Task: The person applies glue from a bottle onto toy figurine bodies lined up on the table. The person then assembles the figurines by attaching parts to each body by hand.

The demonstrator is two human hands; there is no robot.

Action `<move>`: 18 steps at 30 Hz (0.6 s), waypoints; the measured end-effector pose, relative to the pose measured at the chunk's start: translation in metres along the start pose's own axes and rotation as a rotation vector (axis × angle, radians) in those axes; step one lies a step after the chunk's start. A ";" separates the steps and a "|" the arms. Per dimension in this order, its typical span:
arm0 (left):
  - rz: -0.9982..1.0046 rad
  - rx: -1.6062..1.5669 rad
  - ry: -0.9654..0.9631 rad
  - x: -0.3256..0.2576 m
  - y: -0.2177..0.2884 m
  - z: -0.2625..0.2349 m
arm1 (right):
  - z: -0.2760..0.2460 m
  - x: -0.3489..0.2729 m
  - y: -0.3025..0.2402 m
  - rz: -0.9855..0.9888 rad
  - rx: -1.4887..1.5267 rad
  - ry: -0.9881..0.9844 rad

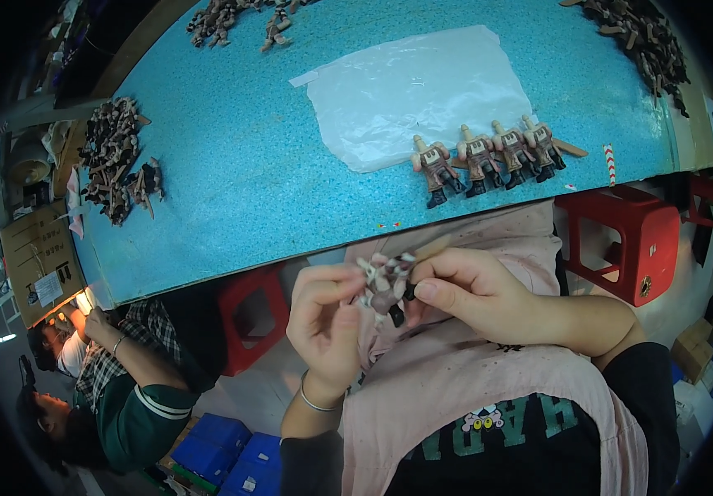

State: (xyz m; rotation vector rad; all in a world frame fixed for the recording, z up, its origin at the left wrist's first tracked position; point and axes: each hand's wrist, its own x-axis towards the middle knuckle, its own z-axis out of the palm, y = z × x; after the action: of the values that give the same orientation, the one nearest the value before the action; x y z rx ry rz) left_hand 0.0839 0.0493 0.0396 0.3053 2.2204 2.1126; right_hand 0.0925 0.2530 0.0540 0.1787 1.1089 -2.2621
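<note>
Above my lap, just off the table's near edge, my two hands hold a small figure [385, 288] between them. It is brownish and pale, with black boots and striped parts, and its finer detail is blurred. My left hand [323, 318] has its fingers bent round the figure's left side. With thumb and forefinger, my right hand [472, 289] pinches it at the right, by a black boot. A tan strip sticks out above my right fingers. Several headless-looking figures [437, 165] in brown coats and black boots lie side by side near the table edge.
A clear plastic sheet [423, 91] lies on the blue table [232, 182]. Piles of figure parts sit at the left [112, 157], far edge [216, 21] and far right [642, 41]. Red stools [634, 240] stand beside me. A co-worker [137, 405] sits at the left.
</note>
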 end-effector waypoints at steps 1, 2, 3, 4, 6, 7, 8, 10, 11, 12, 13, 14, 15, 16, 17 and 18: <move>0.000 0.019 -0.108 0.001 -0.003 -0.010 | -0.002 -0.001 0.001 0.001 0.003 0.000; -0.001 0.039 -0.216 0.002 -0.003 -0.015 | -0.005 -0.001 0.001 -0.023 -0.122 -0.036; -0.003 0.041 -0.217 0.001 -0.004 -0.011 | -0.007 -0.001 0.001 -0.046 -0.246 -0.071; -0.100 -0.113 -0.183 0.007 0.001 0.000 | -0.007 -0.001 0.001 -0.044 -0.243 -0.075; -0.244 -0.309 -0.212 0.012 0.004 0.005 | -0.006 0.000 0.002 -0.201 -0.477 -0.109; -0.245 -0.309 -0.213 0.012 0.003 0.004 | -0.007 -0.001 0.002 -0.201 -0.476 -0.109; -0.247 -0.310 -0.282 0.012 0.002 0.002 | -0.009 -0.001 0.003 -0.206 -0.479 -0.102; -0.210 -0.253 -0.389 0.011 0.002 0.001 | -0.010 -0.002 0.004 -0.211 -0.480 -0.096; -0.211 -0.252 -0.389 0.010 0.003 0.001 | -0.010 -0.002 0.004 -0.249 -0.524 -0.101; -0.276 -0.300 -0.372 0.007 0.005 0.003 | -0.011 -0.002 0.005 -0.288 -0.569 -0.107; -0.339 -0.344 -0.353 0.006 0.007 0.004 | -0.013 -0.002 0.005 -0.291 -0.567 -0.110; -0.337 -0.340 -0.351 0.005 0.007 0.004 | -0.016 -0.002 0.006 -0.267 -0.620 -0.138; -0.304 -0.302 -0.357 0.003 0.005 0.004 | -0.018 -0.003 0.007 -0.243 -0.673 -0.166; -0.268 -0.266 -0.364 0.002 0.004 0.006 | -0.017 -0.002 0.008 -0.247 -0.675 -0.167; -0.264 -0.263 -0.365 0.001 0.004 0.010 | -0.014 -0.003 0.010 -0.257 -0.665 -0.127; -0.193 -0.296 -0.223 -0.001 0.004 0.017 | -0.012 -0.002 0.011 -0.267 -0.654 -0.088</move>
State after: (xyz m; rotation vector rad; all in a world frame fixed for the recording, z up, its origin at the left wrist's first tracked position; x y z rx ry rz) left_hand 0.0886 0.0655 0.0426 0.2789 1.7148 2.1430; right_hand 0.0989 0.2578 0.0400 -0.3481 1.8361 -1.9680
